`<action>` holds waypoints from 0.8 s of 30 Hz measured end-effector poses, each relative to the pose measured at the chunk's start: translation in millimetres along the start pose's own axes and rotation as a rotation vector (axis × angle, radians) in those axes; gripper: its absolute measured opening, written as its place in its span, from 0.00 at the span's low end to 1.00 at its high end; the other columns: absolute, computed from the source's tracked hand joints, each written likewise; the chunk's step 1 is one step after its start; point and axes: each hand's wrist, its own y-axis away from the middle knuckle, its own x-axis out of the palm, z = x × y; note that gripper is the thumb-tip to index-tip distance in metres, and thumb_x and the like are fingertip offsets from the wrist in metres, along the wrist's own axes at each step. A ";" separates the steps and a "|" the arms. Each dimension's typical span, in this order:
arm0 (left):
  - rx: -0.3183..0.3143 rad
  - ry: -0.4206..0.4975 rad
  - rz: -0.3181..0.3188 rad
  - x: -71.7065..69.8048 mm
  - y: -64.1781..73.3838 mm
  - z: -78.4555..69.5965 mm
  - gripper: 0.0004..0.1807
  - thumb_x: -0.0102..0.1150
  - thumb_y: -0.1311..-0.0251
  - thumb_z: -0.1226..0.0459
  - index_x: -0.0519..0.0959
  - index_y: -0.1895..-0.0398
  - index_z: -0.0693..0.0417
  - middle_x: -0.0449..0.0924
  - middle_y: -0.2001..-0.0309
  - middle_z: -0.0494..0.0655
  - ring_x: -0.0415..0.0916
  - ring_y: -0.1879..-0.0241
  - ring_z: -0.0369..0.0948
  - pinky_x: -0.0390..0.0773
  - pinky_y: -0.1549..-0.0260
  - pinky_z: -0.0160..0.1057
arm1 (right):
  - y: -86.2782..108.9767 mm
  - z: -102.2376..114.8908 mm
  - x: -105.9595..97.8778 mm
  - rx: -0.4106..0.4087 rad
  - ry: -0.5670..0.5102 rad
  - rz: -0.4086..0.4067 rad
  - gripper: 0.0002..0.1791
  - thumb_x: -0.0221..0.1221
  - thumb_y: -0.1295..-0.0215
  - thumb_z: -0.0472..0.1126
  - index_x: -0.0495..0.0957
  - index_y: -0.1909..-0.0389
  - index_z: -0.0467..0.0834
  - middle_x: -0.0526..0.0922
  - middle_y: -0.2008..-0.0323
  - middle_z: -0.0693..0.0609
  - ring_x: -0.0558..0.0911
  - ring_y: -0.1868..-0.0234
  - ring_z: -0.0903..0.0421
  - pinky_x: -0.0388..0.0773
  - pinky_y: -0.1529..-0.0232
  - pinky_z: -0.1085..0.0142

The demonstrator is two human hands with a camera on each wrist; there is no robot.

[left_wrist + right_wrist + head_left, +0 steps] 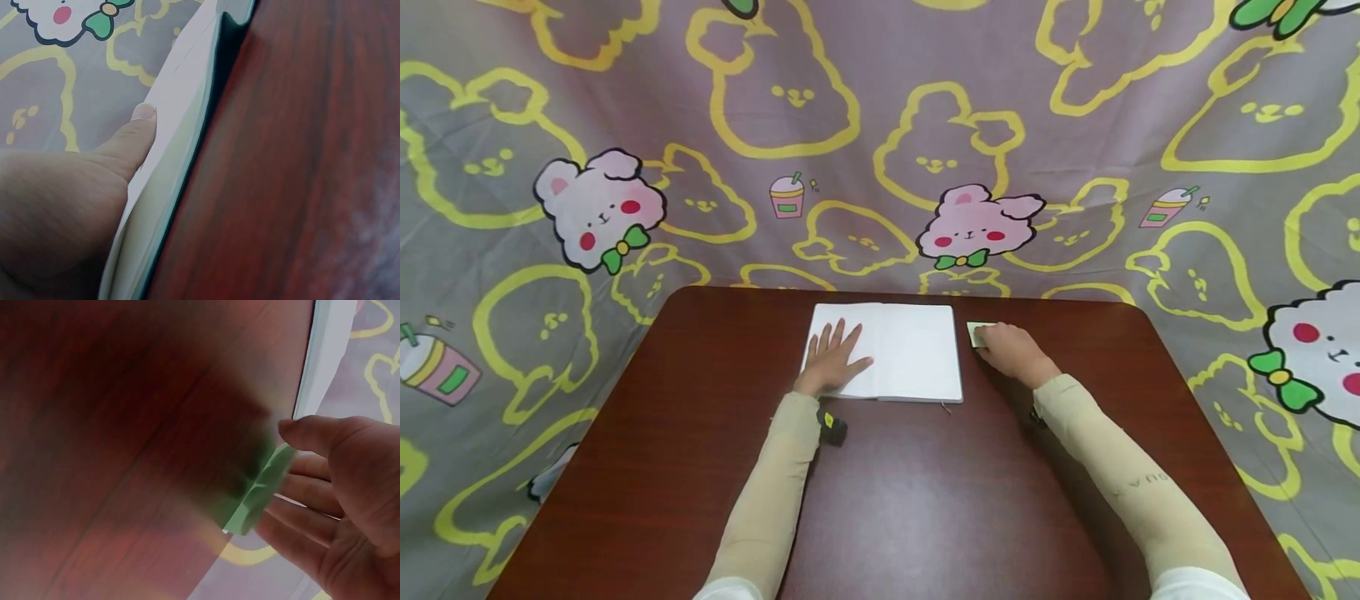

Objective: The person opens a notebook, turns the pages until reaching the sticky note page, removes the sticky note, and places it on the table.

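A notebook [917,350] lies open on the table, its white pages blank. My left hand [832,358] rests on the left page with fingers spread and palm down. In the left wrist view, the thumb [144,125] lies along the page near the notebook's lower edge. Just right of the notebook, my right hand [1015,350] pinches a small green sticky note [976,332], covering part of it. Seen from the right wrist, the thumb is at one corner of the sticky note [259,490] and the fingers lie behind it.
The dark red-brown wooden table [910,500] has rounded far corners. Behind and beside it hangs a curtain [850,75] printed with cartoon bears and cups. A ribbon bookmark [947,408] sticks out below the notebook. A black wrist device [832,427] sits at the left sleeve.
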 end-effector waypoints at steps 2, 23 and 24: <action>-0.001 0.000 0.003 0.6 -0.2 0.0 0.42 0.43 0.25 0.41 0.44 0.16 0.46 0.30 0.17 0.59 0.25 0.19 0.60 0.28 0.25 0.64 | 2.4 1.4 0.6 -0.001 0.001 0.010 0.07 0.66 0.35 0.37 0.79 0.62 0.39 0.82 0.73 0.44 0.84 0.70 0.44 0.82 0.69 0.48; -0.002 -0.018 0.006 3.1 -8.6 7.4 0.41 0.40 0.24 0.41 0.43 0.16 0.46 0.29 0.17 0.58 0.25 0.19 0.59 0.28 0.24 0.62 | 7.7 8.5 0.5 0.010 -0.425 0.104 0.32 0.58 0.25 0.45 0.66 0.28 0.31 0.72 0.31 0.34 0.71 0.29 0.39 0.68 0.31 0.43; 0.003 -0.007 0.009 2.6 -9.6 7.7 0.41 0.39 0.24 0.42 0.44 0.16 0.47 0.29 0.18 0.58 0.25 0.19 0.60 0.28 0.24 0.63 | 6.6 7.5 -0.3 0.012 -0.435 0.091 0.32 0.58 0.25 0.45 0.66 0.28 0.31 0.72 0.31 0.34 0.71 0.29 0.38 0.68 0.31 0.42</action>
